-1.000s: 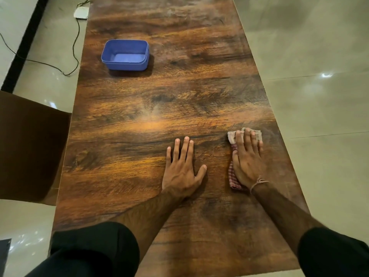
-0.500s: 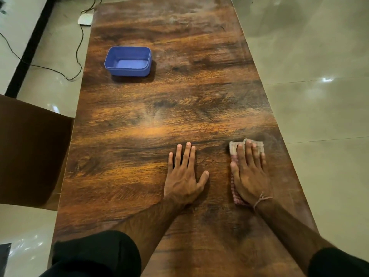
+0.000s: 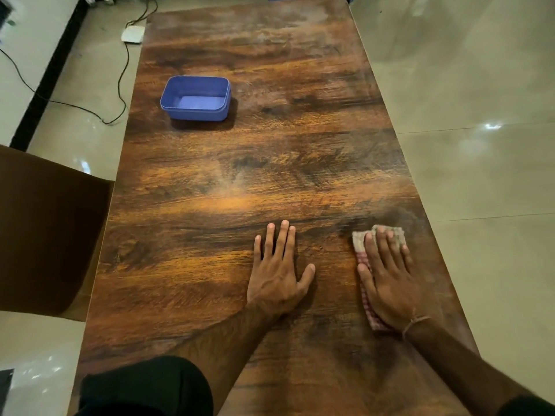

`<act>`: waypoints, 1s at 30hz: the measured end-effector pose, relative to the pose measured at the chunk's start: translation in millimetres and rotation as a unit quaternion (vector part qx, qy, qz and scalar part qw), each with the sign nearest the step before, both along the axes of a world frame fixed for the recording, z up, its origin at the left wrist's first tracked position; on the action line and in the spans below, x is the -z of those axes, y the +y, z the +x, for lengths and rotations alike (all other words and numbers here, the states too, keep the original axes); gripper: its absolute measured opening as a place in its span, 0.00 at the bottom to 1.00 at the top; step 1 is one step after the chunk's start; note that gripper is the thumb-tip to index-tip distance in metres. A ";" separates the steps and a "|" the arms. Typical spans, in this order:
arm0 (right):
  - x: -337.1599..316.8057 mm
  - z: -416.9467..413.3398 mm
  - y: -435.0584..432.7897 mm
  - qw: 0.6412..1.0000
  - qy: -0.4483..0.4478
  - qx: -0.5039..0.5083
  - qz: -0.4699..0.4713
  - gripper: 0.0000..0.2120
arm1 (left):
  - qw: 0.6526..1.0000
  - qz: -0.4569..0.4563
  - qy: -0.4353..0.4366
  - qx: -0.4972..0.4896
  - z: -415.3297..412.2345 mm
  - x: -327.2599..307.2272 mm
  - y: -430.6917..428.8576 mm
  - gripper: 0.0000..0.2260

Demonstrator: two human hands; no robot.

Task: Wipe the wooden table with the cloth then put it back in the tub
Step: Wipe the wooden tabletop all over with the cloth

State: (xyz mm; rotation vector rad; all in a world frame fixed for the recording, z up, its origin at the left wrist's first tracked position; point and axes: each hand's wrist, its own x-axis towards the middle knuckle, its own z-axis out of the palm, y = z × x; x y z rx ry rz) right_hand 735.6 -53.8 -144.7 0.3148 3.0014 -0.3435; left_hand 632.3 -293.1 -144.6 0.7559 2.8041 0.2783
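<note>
The right hand is pressing the cloth flat-fingered at lower right; the left hand is lying spread, gripping nothing (tub upper left).

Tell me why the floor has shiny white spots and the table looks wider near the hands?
In the head view, the white spots are lamp glare on the glossy floor tiles; the wooden table narrows towards its far end, and the wide-angle lens exaggerates that; the blue tub casts a soft shadow towards the viewer; the left hand and the right hand on the cloth look sharp.
</note>
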 end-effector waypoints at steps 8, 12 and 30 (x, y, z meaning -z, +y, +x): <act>-4.6 -17.2 49.1 0.997 -0.042 0.048 0.034 0.34 | 1.000 0.008 0.003 -0.002 0.1 2.0 -0.3 0.39; -8.6 -7.3 27.5 0.997 -0.043 0.041 0.040 0.33 | 1.000 0.009 0.006 -0.003 0.4 2.9 -0.7 0.40; 5.3 3.2 72.0 0.969 0.018 -0.246 0.029 0.31 | 0.988 0.004 0.001 -0.157 14.9 0.8 48.9 0.40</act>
